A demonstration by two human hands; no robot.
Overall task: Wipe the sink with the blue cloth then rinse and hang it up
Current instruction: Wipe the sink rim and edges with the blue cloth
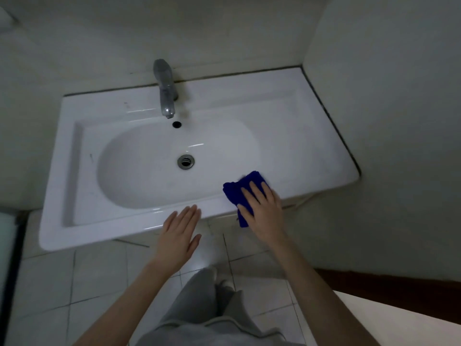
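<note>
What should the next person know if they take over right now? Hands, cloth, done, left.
Left hand: open, empty, fingers over the sink's front rim.
Right hand: flat, pressing the blue cloth on the front right rim; one cloth corner hangs over the edge.
Faucet: no water seen running.
Done: wiping under way on the rim; extent cannot be told.
Left: finish wiping, rinse cloth, hang it up.

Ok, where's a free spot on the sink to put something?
Bare: the ledge left of the faucet, and the ledge between faucet and right wall. Crowded: the front rim, where the right hand presses the blue cloth and the left hand is beside it.
</note>
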